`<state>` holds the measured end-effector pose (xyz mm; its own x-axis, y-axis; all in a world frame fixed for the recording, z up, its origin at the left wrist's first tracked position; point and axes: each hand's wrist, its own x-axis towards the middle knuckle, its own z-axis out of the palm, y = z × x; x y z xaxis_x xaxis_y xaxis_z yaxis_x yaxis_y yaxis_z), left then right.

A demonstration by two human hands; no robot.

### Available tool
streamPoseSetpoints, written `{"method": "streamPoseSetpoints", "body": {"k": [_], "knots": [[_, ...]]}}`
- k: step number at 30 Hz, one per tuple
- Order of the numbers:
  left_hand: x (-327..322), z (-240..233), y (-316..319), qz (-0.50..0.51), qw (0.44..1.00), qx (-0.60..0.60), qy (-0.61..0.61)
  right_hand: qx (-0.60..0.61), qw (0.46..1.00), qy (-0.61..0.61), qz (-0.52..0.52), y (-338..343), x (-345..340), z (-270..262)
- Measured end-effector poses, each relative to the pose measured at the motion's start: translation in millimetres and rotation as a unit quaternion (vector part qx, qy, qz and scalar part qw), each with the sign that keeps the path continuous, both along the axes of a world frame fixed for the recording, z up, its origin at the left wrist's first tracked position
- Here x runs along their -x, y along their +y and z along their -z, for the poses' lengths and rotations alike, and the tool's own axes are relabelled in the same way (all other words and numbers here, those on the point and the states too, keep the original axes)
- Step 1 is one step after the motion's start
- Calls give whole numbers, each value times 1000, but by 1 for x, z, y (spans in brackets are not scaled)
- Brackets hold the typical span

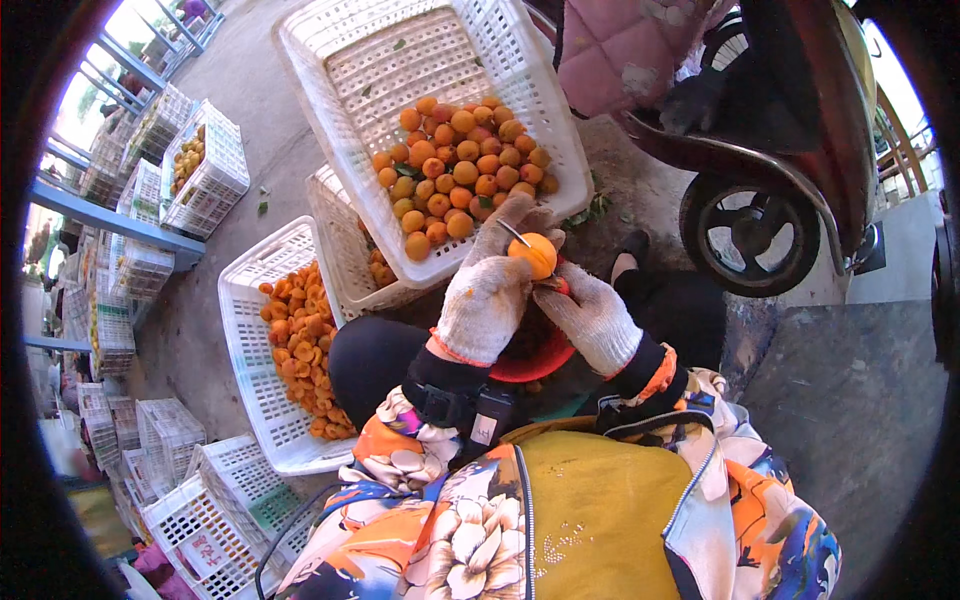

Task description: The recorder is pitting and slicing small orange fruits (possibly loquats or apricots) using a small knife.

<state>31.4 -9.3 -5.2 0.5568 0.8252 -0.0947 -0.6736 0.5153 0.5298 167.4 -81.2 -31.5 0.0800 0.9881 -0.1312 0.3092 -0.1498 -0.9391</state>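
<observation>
An orange apricot (pixel 534 259) sits between my gloved hands, a seam line visible on its skin. My left hand (pixel 487 294), in a white knit glove, grips the fruit. The red handle of a small knife (pixel 561 286) shows in my right hand (pixel 596 315), gloved as well. Its thin metal blade lies against the apricot's upper side; whether it has cut in, I cannot tell. Just beyond my hands, whole apricots (pixel 465 172) fill the near end of a tilted white plastic crate (pixel 390 67). Below my wrists is a red basin (pixel 536 366), its contents mostly hidden.
A white crate (pixel 240 360) at my left holds halved apricots (pixel 304 345). Another crate (pixel 341 255), partly covered, supports the tilted one. A scooter (pixel 750 232) stands at the right. Stacked crates (pixel 206 180) and a blue metal rail (pixel 112 217) line the far left.
</observation>
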Motion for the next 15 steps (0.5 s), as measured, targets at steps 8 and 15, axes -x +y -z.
{"method": "streamPoseSetpoints", "body": {"k": [8, 15], "knots": [[3, 15, 0, -12, 1000, -6, -2, 41, 992, -112, 35, 0, 6, -16], [8, 15, 7, 4, 991, -91, 96, -15, 987, -161, -4, 5, 1, -14]]}}
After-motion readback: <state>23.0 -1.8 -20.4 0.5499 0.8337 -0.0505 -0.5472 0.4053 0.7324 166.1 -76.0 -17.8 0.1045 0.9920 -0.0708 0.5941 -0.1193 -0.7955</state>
